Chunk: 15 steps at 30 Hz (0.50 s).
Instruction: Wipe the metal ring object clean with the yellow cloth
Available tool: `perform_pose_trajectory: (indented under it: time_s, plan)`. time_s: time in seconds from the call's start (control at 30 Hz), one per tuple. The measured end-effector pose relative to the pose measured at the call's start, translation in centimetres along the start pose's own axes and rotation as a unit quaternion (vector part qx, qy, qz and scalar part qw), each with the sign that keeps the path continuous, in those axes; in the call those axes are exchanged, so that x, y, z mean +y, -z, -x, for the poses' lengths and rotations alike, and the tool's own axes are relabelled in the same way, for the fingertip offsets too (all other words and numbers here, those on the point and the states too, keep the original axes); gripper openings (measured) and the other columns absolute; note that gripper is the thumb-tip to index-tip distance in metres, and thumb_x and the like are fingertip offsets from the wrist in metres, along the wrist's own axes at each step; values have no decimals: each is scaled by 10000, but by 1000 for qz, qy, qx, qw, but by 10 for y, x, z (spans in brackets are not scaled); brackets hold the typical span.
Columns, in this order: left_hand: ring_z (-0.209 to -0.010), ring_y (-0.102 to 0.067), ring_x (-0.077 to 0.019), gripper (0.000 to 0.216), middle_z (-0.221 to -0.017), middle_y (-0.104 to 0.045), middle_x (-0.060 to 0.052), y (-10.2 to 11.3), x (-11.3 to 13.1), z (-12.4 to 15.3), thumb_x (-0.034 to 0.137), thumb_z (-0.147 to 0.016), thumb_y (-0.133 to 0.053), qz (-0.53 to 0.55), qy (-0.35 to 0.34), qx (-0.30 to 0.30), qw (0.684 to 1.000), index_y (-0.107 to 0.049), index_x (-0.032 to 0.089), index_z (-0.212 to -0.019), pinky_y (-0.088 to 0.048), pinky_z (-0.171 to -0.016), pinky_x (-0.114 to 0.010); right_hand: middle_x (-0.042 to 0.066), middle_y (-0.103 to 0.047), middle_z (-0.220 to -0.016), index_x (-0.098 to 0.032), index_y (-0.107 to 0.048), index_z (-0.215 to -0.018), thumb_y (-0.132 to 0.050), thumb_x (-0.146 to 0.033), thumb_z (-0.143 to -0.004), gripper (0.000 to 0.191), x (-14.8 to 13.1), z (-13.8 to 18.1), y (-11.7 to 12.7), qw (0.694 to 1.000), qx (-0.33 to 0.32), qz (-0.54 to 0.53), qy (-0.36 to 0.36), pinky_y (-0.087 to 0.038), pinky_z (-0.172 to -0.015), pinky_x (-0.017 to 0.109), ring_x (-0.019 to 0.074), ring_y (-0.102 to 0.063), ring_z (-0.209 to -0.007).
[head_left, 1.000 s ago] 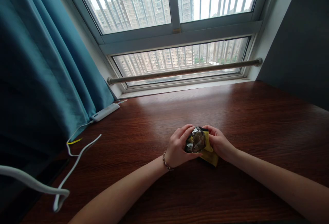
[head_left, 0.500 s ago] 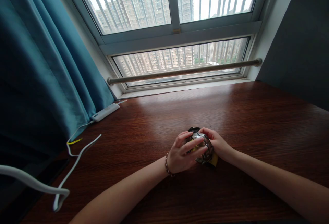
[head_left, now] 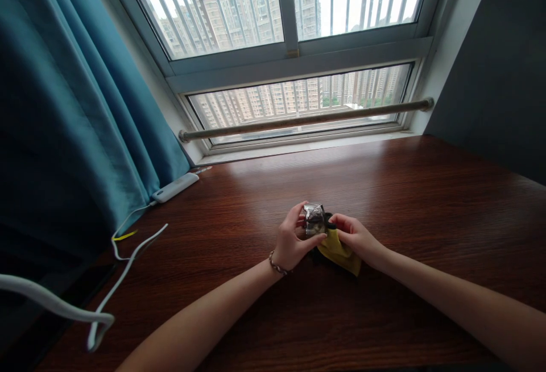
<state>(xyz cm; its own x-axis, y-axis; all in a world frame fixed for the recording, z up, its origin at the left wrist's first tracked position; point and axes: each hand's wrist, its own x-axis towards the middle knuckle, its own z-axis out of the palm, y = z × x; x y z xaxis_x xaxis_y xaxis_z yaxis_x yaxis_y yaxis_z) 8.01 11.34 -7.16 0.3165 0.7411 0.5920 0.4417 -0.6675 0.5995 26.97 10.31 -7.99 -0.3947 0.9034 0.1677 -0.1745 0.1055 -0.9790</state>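
Observation:
My left hand (head_left: 291, 244) is closed around a small shiny packet (head_left: 315, 221), clear or silvery with something dark inside. Its thumb lies along the near edge and the fingers wrap behind. Just right of the packet, my right hand (head_left: 357, 239) pinches the dark rim of a yellow-and-black cloth piece (head_left: 341, 255), which looks like a small pouch. The yellow part hangs down toward the wooden table (head_left: 256, 213), with a black part beneath the left hand. The packet's contents are too small to make out.
At the table's left edge, a white power strip (head_left: 174, 187) lies by the blue curtain (head_left: 85, 104). A white cable (head_left: 128, 281) loops in the left foreground, near a yellow strip (head_left: 125, 235). A metal rail (head_left: 307, 120) crosses the window behind the table.
The left hand was spread over the shiny packet on top of the cloth piece. Now it grips the packet, lifted to the upper left, and more of the yellow cloth shows.

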Motion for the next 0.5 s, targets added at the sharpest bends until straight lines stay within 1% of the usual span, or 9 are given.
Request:
perform_pose_trajectory:
  time_s: [0.03, 0.1, 0.2, 0.33, 0.4, 0.5]
  plan:
    - [-921, -628, -185, 721, -1174, -575, -134, 0, 0, 0, 407, -723, -683, 6, 20, -7, 1000, -366, 152, -1317, -543, -805, -309, 59, -537, -796, -82, -486, -851, -622, -312, -798, 272, 0, 0, 0, 1000, 1, 2, 3, -377, -600, 218, 142, -471, -691]
    - [-872, -637, -179, 722, -1134, -604, -114, 1, 0, 0, 418, -699, -699, 13, 46, -16, 999, -395, 156, -1300, -539, -801, -316, 57, -536, -792, -81, -485, -848, -618, -302, -790, 264, 0, 1, -1, 1000, 5, 2, 5, -375, -597, 216, 140, -471, -686]
    - [-873, -637, -191, 735, -1111, -623, -100, 4, 3, 2, 425, -658, -726, 22, 62, -27, 997, -436, 161, -1279, -523, -814, -327, 68, -550, -811, -76, -494, -871, -619, -315, -792, 282, 0, 3, -2, 1000, 16, -4, -4, -378, -603, 220, 146, -481, -695]
    - [-895, -631, -211, 757, -1127, -626, -107, 8, 7, 5, 424, -605, -757, 41, 62, -39, 997, -478, 143, -1251, -494, -838, -325, 73, -557, -828, -71, -492, -908, -645, -348, -777, 342, -2, 4, -3, 998, 43, -33, -25, -383, -604, 222, 146, -487, -692]
    - [-917, -626, -216, 739, -1129, -626, -106, 8, 7, 6, 434, -625, -738, 60, 60, -45, 995, -479, 140, -1252, -478, -856, -320, 69, -552, -813, -74, -490, -900, -644, -352, -777, 341, -1, 3, -3, 998, 44, -32, -24, -376, -590, 219, 143, -483, -679]
    - [-925, -616, -215, 687, -1100, -629, -103, 6, 3, 7, 493, -710, -647, 100, 65, -43, 992, -460, 137, -1267, -467, -854, -316, 59, -531, -786, -81, -480, -874, -618, -346, -798, 308, 3, 1, -2, 999, 32, -4, 0, -365, -584, 220, 141, -470, -665]
